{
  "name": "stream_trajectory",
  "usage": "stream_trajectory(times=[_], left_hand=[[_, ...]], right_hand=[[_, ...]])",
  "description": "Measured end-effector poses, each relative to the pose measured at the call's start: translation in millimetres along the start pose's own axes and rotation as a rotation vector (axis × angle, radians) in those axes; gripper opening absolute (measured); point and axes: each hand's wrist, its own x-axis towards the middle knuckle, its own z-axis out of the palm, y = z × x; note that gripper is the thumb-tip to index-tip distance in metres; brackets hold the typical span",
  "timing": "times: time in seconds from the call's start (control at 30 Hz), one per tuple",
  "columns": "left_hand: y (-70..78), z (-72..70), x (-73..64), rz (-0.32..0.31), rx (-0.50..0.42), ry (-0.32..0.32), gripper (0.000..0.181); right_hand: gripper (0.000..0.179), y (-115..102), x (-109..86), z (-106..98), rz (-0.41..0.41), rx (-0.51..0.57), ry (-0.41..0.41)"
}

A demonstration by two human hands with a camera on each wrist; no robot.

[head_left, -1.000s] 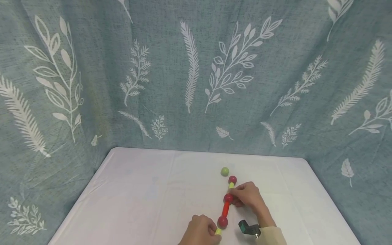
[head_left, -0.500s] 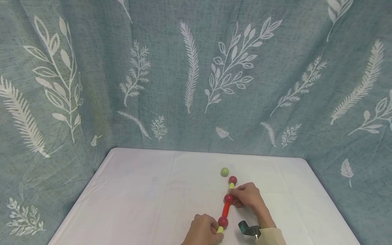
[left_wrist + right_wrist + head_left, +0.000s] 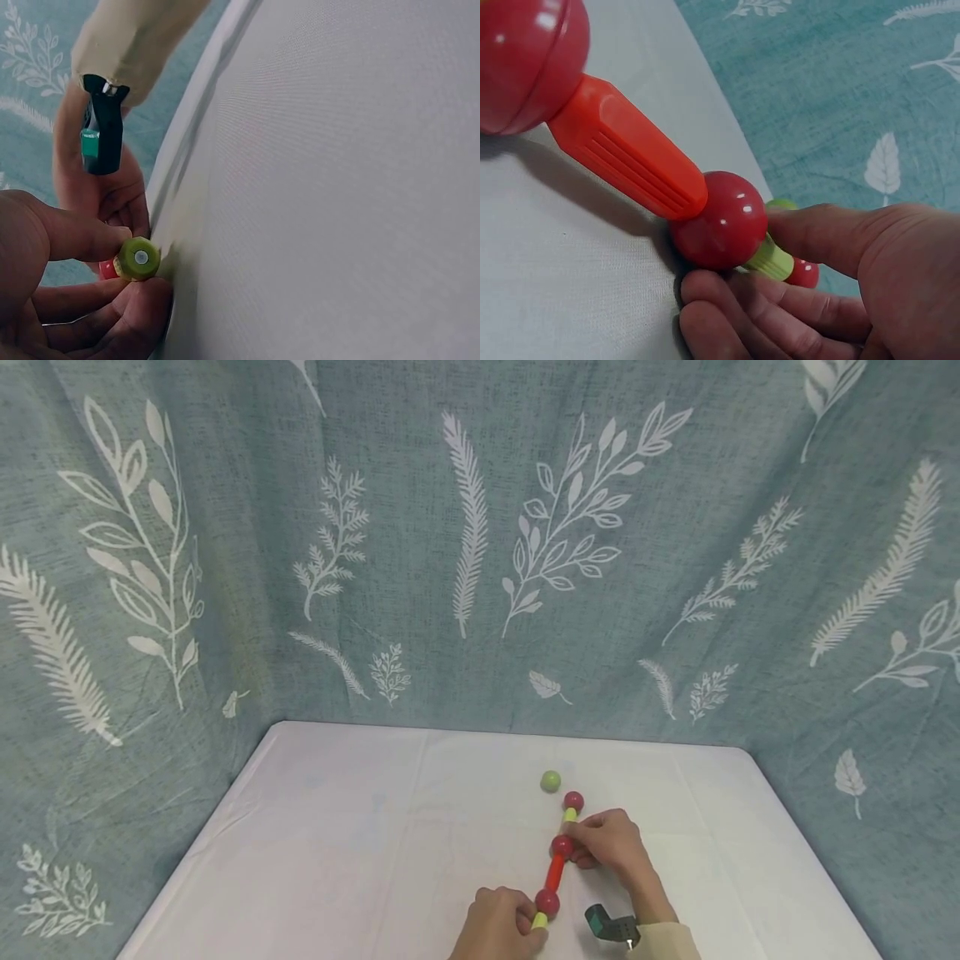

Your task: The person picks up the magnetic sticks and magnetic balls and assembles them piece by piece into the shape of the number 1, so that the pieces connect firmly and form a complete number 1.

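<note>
A chain of red balls and rods runs away from me across the white table, right of middle in the head view. My left hand point(image 3: 497, 925) pinches the near yellow-green rod point(image 3: 540, 921), whose free end shows a pale round disc in the left wrist view. Beyond it come a red ball point(image 3: 547, 903), a grooved red rod point(image 3: 630, 154) and another red ball point(image 3: 720, 221). My right hand point(image 3: 611, 842) pinches the far yellow-green rod point(image 3: 771, 259) beside that second ball. A third red ball point(image 3: 573, 801) caps the far end.
A loose green ball point(image 3: 551, 781) lies just past the far end of the chain. The white cloth-covered table point(image 3: 337, 843) meets a teal leaf-print curtain point(image 3: 420, 568) at the back and sides. A dark camera mount point(image 3: 611, 925) sticks out from the right wrist.
My left hand has shifted slightly right with the near rod. The far part of the chain has edged a little right. Both hands keep their hold.
</note>
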Motion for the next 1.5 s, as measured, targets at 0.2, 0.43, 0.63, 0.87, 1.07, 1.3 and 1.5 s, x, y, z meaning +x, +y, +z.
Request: stream_trajectory(times=[0.2,0.43,0.63,0.87,1.07,1.3,1.5], left_hand=[[-0.7,1.3,0.8,0.007,-0.006,-0.016,0.017],[-1.5,-0.1,3.0,0.06,0.005,-0.013,0.014],[-0.5,0.4,5.8,0.092,0.009,-0.008,0.013],[0.8,4.2,7.8,0.066,0.005,-0.021,0.014],[1.1,5.4,7.3,0.102,0.005,0.006,0.014],[0.9,6.5,6.2,0.13,0.013,0.035,0.014],[-1.2,6.1,6.4,0.17,0.015,0.04,0.014]], right_hand=[[0.033,7.9,-18.2,-3.7,0.034,-0.025,-0.008],[0.028,19.5,-48.4,-0.6,0.047,0.046,-0.162],[0.028,20.8,-59.0,6.3,0.023,0.05,-0.235],[0.03,18.0,-59.5,9.9,0.008,0.009,-0.231],[0.027,17.1,-59.9,9.7,0.004,0.011,-0.231],[0.025,14.9,-61.3,9.6,0.009,0.01,-0.224],[0.026,13.0,-63.1,10.0,0.007,0.011,-0.219]])
